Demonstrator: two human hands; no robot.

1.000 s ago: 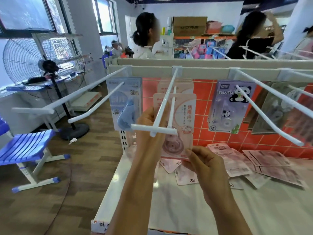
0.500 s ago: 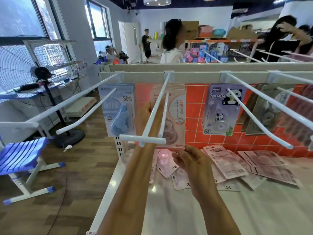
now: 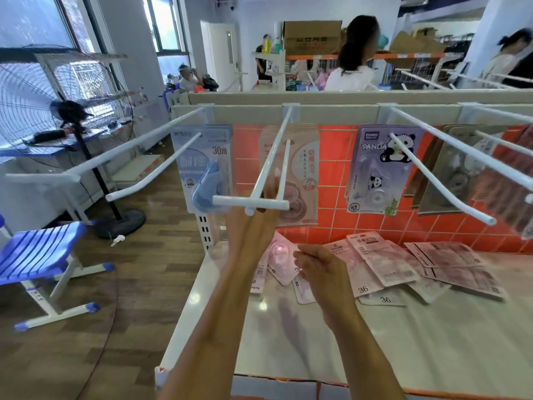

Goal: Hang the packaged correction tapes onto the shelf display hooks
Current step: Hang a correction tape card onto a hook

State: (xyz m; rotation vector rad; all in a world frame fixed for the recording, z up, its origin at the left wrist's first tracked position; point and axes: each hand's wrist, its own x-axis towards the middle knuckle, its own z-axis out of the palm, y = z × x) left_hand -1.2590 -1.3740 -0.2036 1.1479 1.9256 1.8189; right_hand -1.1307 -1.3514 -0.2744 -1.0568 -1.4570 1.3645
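Observation:
Pink correction tape packs (image 3: 301, 174) hang at the back of the middle double-prong hook (image 3: 269, 166), against the orange tile panel. My left hand (image 3: 251, 226) reaches up beneath that hook's front crossbar, its fingers stretched toward the hanging pink packs; motion blur hides whether they touch. My right hand (image 3: 320, 269) hovers lower, above the shelf, with fingers loosely curled and nothing visible in them. Several loose pink packs (image 3: 380, 261) lie scattered on the cream shelf (image 3: 403, 342) just beyond it.
Blue packs (image 3: 207, 168) hang on the left hook, panda packs (image 3: 375, 168) and brown packs (image 3: 450, 174) to the right. Long white hook rods (image 3: 444, 174) jut forward at chest height. A blue chair (image 3: 37, 255) and a floor fan (image 3: 28, 111) stand left. People move behind the shelf.
The pink pack has slid along the middle hook to the back with my left hand behind it. My right hand let go of its lower edge and dropped toward the shelf.

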